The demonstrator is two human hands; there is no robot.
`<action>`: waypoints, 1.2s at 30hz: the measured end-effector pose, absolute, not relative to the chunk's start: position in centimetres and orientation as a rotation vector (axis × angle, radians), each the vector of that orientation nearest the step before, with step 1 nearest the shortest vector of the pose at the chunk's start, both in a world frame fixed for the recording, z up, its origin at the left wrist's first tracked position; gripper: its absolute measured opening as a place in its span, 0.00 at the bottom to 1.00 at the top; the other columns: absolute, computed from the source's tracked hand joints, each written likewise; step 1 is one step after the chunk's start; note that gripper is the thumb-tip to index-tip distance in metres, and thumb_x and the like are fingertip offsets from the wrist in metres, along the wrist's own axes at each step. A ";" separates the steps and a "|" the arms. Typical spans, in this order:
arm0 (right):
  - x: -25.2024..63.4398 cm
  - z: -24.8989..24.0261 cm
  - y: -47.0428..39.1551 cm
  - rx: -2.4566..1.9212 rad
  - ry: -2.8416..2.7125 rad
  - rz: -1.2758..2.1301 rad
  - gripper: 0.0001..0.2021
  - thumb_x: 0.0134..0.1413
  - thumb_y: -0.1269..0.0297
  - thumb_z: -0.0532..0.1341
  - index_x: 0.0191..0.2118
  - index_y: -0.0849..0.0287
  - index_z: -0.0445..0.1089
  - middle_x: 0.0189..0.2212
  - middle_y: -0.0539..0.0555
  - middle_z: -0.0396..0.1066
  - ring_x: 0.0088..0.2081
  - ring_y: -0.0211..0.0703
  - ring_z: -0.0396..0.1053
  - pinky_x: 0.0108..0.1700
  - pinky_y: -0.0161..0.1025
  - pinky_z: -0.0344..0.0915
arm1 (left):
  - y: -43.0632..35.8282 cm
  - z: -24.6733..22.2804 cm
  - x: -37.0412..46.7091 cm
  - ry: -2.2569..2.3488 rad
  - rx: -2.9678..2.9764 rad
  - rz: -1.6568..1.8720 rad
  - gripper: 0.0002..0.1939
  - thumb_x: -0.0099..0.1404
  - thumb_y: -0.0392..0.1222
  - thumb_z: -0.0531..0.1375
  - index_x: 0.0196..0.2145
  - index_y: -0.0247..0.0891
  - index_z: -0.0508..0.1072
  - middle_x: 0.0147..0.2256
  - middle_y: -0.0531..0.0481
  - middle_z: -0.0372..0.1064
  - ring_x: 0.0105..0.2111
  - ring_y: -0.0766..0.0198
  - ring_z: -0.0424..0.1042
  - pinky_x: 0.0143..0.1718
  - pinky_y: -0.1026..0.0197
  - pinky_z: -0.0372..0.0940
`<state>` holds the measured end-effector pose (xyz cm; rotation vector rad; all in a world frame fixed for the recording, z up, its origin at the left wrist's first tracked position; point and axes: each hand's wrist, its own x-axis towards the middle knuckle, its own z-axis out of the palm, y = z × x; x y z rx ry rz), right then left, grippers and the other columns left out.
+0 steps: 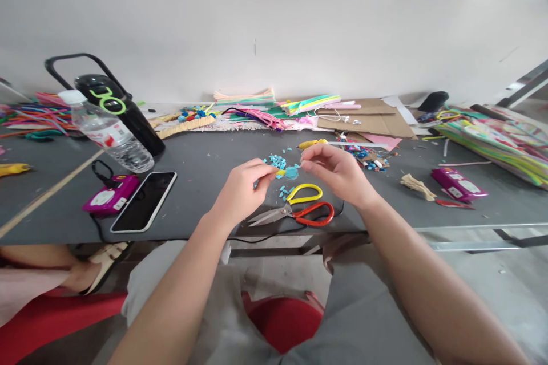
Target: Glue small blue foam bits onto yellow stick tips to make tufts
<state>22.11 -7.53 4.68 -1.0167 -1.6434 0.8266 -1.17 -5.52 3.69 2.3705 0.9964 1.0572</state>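
Observation:
My left hand [246, 189] pinches a small piece with a yellow stem and a fluffy blue end [291, 172], which looks made of pipe cleaner. Just right of that blue end is my right hand [338, 174], thumb and forefinger brought close together; what they hold, if anything, is too small to make out. Short blue cut bits [277, 162] lie in a loose pile behind and below the left fingertips. Nearer to me lie scissors [295, 208] with one yellow and one red handle, blades pointing left. A yellow-handled tool [312, 144] lies behind the right hand.
At left stand a clear water bottle [111, 131] and a black flask [128, 117], near a phone [144, 202] and a purple box [112, 194]. Pipe-cleaner bundles [310, 104] and cardboard [368, 120] line the back. Another purple box [458, 184] lies right. A neighbour's foot [92, 271] shows below.

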 end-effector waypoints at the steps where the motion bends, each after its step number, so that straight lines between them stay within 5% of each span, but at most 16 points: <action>1: 22.2 4.7 -7.4 -1.025 -1.613 0.825 0.12 0.58 0.55 0.67 0.38 0.59 0.72 0.34 0.52 0.73 0.36 0.40 0.72 0.41 0.39 0.72 | -5.5 3.6 -1.2 1.004 2.379 1.066 0.11 0.71 0.38 0.56 0.39 0.38 0.79 0.33 0.47 0.73 0.30 0.66 0.70 0.31 0.64 0.62; 14: 22.1 4.2 -7.2 -1.155 -1.595 0.817 0.25 0.59 0.42 0.62 0.22 0.57 0.63 0.19 0.48 0.66 0.23 0.37 0.66 0.28 0.36 0.63 | -5.4 3.6 -1.3 1.017 2.390 1.108 0.12 0.72 0.41 0.55 0.38 0.38 0.79 0.33 0.47 0.73 0.29 0.66 0.69 0.31 0.64 0.62; 19: 22.3 4.3 -7.0 -1.010 -1.454 1.033 0.17 0.58 0.48 0.65 0.33 0.58 0.71 0.29 0.52 0.73 0.33 0.40 0.71 0.39 0.39 0.71 | -5.5 3.7 -1.3 1.058 2.379 1.067 0.11 0.72 0.40 0.55 0.36 0.37 0.77 0.30 0.50 0.68 0.27 0.67 0.64 0.30 0.64 0.59; 26: 22.4 4.8 -7.6 -0.834 -1.317 1.437 0.10 0.55 0.59 0.68 0.41 0.56 0.72 0.43 0.53 0.71 0.40 0.39 0.72 0.41 0.38 0.72 | -5.2 3.6 -1.4 1.126 2.361 1.065 0.10 0.71 0.40 0.55 0.36 0.37 0.76 0.29 0.50 0.67 0.27 0.66 0.63 0.31 0.63 0.59; 36: 21.6 4.5 -7.5 -0.753 -1.152 1.605 0.11 0.47 0.65 0.74 0.35 0.57 0.72 0.37 0.50 0.71 0.36 0.35 0.70 0.40 0.35 0.70 | -5.2 3.4 -1.5 1.141 2.323 1.023 0.10 0.70 0.37 0.55 0.36 0.36 0.76 0.31 0.50 0.69 0.29 0.66 0.65 0.32 0.64 0.58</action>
